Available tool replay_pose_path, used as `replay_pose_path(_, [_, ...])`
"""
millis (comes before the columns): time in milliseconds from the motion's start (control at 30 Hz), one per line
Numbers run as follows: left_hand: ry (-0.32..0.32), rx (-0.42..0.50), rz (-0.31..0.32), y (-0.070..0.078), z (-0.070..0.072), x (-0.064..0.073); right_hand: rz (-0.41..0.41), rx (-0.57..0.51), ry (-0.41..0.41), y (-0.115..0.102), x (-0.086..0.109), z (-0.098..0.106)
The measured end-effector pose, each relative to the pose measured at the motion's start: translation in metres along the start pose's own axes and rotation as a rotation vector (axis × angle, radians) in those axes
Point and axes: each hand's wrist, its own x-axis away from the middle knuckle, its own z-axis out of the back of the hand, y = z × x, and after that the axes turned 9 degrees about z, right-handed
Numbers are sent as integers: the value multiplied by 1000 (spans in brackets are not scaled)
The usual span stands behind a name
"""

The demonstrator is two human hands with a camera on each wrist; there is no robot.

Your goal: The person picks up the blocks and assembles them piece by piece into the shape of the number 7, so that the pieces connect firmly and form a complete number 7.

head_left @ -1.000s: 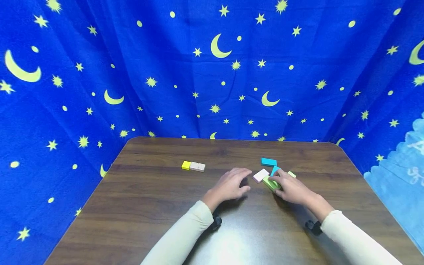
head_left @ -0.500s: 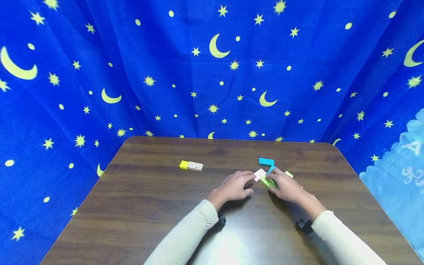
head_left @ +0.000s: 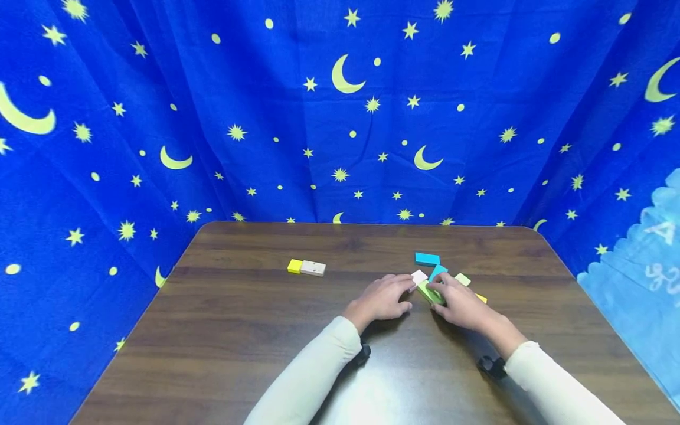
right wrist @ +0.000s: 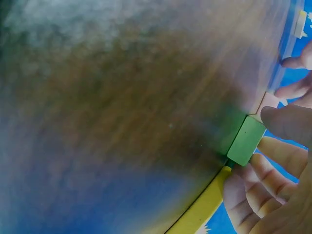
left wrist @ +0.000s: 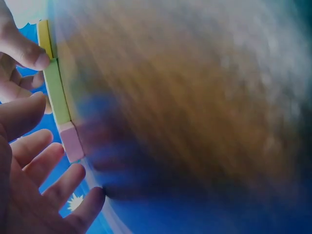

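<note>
In the head view my left hand (head_left: 382, 299) rests low over the table, fingertips at the pink block (head_left: 418, 278). Its fingers are spread and loosely bent in the left wrist view, with a fingertip at the edge of the pink block (left wrist: 72, 143). My right hand (head_left: 462, 302) pinches a green block (head_left: 429, 292) between thumb and fingers. That green block (right wrist: 247, 140) sits end to end against the pink one. A blue block (head_left: 438, 272) lies just behind the green block, partly covered by the right fingers.
Another blue block (head_left: 427, 259) lies farther back. A light green block (head_left: 463, 279) and a yellow block (head_left: 481, 298) are beside the right hand. On the left, a yellow block (head_left: 294, 266) touches a whitish block (head_left: 313, 268). A blue star-patterned curtain (head_left: 340, 118) surrounds the wooden table (head_left: 239, 330).
My left hand has moved right, up to the pink block. The right hand stays at the green block with a slight shift, and more of the yellow block beside it shows.
</note>
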Motion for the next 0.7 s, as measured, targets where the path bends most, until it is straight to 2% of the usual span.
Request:
replay_pose_path(167, [-28, -46, 16, 4, -1, 0, 10, 6, 5, 0, -1, -2])
replay_pose_path(433, [60, -53, 2, 4, 2, 8, 28, -2, 4, -2, -1, 2])
replay_pose_path(567, [72, -25, 3, 2, 3, 9, 36, -8, 13, -3, -1, 5])
replay_pose_path(700, [97, 45, 6, 0, 3, 5, 36, -19, 2, 0, 0, 4])
